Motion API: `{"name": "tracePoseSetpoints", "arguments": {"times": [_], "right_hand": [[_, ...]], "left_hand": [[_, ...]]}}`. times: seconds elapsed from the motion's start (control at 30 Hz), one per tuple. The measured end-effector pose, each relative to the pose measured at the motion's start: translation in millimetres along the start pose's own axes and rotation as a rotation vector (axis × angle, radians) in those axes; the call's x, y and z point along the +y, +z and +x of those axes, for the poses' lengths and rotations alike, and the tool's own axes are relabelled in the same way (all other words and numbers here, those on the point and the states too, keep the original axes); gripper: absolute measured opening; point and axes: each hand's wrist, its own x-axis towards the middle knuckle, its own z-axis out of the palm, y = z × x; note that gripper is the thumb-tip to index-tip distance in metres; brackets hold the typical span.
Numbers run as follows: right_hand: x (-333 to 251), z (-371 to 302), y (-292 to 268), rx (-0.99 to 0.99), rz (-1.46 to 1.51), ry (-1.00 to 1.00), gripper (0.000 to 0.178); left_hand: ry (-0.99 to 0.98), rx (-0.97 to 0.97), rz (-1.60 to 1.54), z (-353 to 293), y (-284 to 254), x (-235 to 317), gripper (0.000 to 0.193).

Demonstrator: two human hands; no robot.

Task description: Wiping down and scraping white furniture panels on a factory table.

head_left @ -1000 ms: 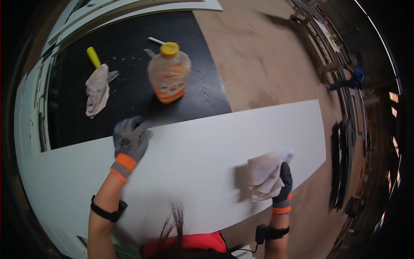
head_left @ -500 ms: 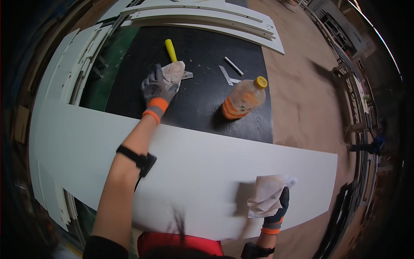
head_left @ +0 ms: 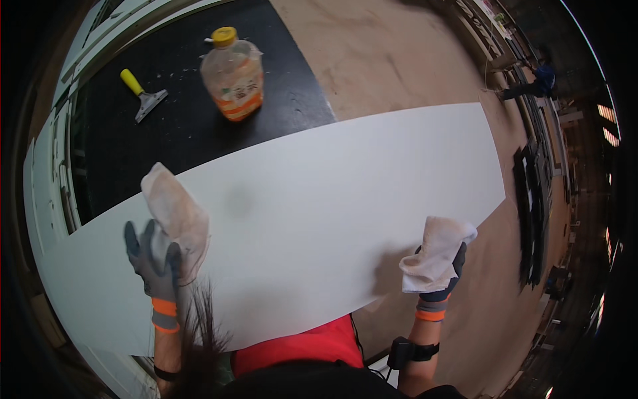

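Observation:
Both my hands wear grey gloves with orange cuffs. My left hand (head_left: 154,261) hovers at the left part of a large white panel (head_left: 319,199); a stained whitish cloth (head_left: 178,216) hangs beside its thumb, pinched there, while the other fingers are spread. Over the panel's right part, my right hand (head_left: 454,276) grips a second whitish cloth (head_left: 435,256), bunched and partly covering the fingers. Beyond the panel, a yellow-handled scraper (head_left: 141,94) with a wide metal blade lies on a black board. Close to it stands a clear plastic bottle (head_left: 232,76) with a yellow cap and orange label.
The black board (head_left: 292,86) sits behind the panel. White strips (head_left: 61,156) are stacked at the left. Dark long pieces (head_left: 528,213) lie on the brown floor at the right. Another person (head_left: 538,83) is far off at the upper right.
My left hand has come back from the black board, bringing the cloth over the white panel. My right hand still holds its cloth. The view has turned to the right.

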Motion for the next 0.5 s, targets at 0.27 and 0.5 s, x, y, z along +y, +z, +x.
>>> {"name": "tracePoseSetpoints", "arguments": {"times": [0.27, 0.5], "right_hand": [[-58, 24, -174, 0.125, -0.55, -0.23, 0.053], [-149, 27, -278, 0.049, 0.021, -0.071, 0.051]], "left_hand": [[0.307, -0.235, 0.288, -17, 120, 229, 0.09], [0.922, -1.366, -0.494, -208, 201, 538, 0.04]]}}
